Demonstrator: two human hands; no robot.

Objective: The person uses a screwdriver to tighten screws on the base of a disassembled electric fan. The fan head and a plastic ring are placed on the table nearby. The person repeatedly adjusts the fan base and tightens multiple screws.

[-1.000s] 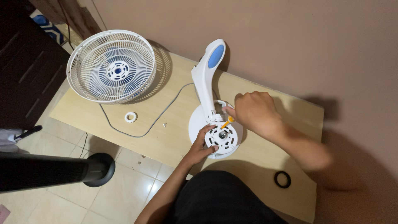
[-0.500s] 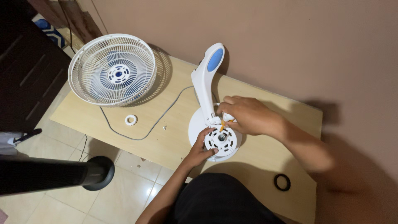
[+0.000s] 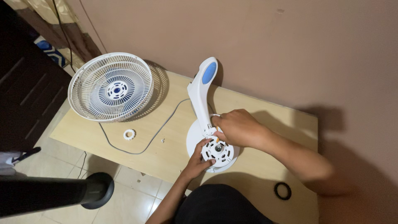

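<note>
- a white plastic fan body with a long neck and a blue oval panel (image 3: 200,97) lies on the pale wooden counter (image 3: 257,112), its round base (image 3: 195,139) toward the person and its neck pointing at the brown wall.
- the white round vented motor face (image 3: 218,152) sits at the near end of the fan body, between both hands.
- the left hand (image 3: 200,159) cups the near edge of the motor face, fingers curled against its rim, steadying it; it is partly closed on that rim.
- the right hand (image 3: 235,128) is closed from above where the neck meets the motor face; a small orange-tipped piece (image 3: 216,140) shows under its fingers, too small to say whether it is a tool or a wire.
- to do this well, i'd judge the left hand should keep the motor face pinned flat while the right works straight down, so nothing slips or twists.
- a white round wire fan guard with blue blades inside (image 3: 111,86) rests at the far left of the counter, well apart from the hands.
- a small white toothed plastic ring (image 3: 129,134) lies near the guard, beside the grey power cord (image 3: 166,122).
- a black rubber ring (image 3: 282,191) lies near the counter's right corner.
</note>
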